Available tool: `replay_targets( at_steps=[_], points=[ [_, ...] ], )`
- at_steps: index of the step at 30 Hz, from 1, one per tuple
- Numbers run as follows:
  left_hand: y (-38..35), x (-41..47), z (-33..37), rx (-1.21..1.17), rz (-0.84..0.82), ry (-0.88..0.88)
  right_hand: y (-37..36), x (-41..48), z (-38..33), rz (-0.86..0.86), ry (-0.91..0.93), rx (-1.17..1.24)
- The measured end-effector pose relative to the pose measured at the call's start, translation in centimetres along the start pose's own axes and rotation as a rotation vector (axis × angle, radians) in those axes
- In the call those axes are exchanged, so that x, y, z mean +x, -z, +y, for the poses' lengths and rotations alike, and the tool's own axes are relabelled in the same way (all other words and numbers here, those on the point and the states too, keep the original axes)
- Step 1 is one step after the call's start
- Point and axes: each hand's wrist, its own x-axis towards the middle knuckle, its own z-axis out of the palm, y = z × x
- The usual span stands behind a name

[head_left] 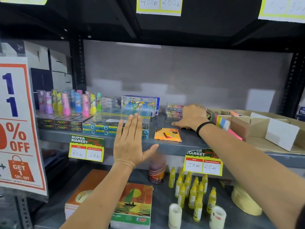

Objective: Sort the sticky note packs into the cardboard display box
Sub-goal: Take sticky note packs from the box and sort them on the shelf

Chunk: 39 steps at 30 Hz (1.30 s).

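Observation:
An orange sticky note pack point(167, 135) lies flat near the front edge of the grey shelf. My left hand point(132, 141) hovers flat and open just left of it, fingers straight, holding nothing. My right hand point(192, 117) reaches over the shelf behind the pack, palm down with fingers curled on something dark and reddish that is mostly hidden. A multicoloured sticky note pack point(220, 121) stands at the left end of the cardboard display box point(257, 123), with a pink pack point(235, 133) leaning below it.
Boxes of pens point(105, 125), neon boxes point(61, 123), glue sticks point(66, 103) and an oil pastel box point(139, 104) fill the shelf's left. White dividers point(280, 134) sit in the display box. Below are glue bottles point(193, 190), tape rolls point(175, 214) and notebooks point(133, 205).

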Motion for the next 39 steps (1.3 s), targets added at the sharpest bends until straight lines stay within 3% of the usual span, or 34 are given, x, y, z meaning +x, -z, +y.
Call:
replay_targets(
  at_steps=[8, 16, 25, 39],
  points=[
    [-0.4, 0.0, -0.2, 0.005, 0.001, -0.004, 0.6, 0.1, -1.6, -0.039, -0.069, -0.260],
    [-0.4, -0.1, -0.2, 0.000, -0.002, 0.001, 1.4, 0.2, -2.2, -0.039, 0.035, -0.339],
    [-0.3, -0.1, -0.2, 0.005, -0.024, 0.000, 2.4, -0.7, -0.1, 0.113, 0.056, -0.151],
    [0.3, -0.1, 0.0, 0.000, -0.091, 0.015, 4.6, -9.7, 1.0, 0.290, -0.205, 0.071]
  ],
)
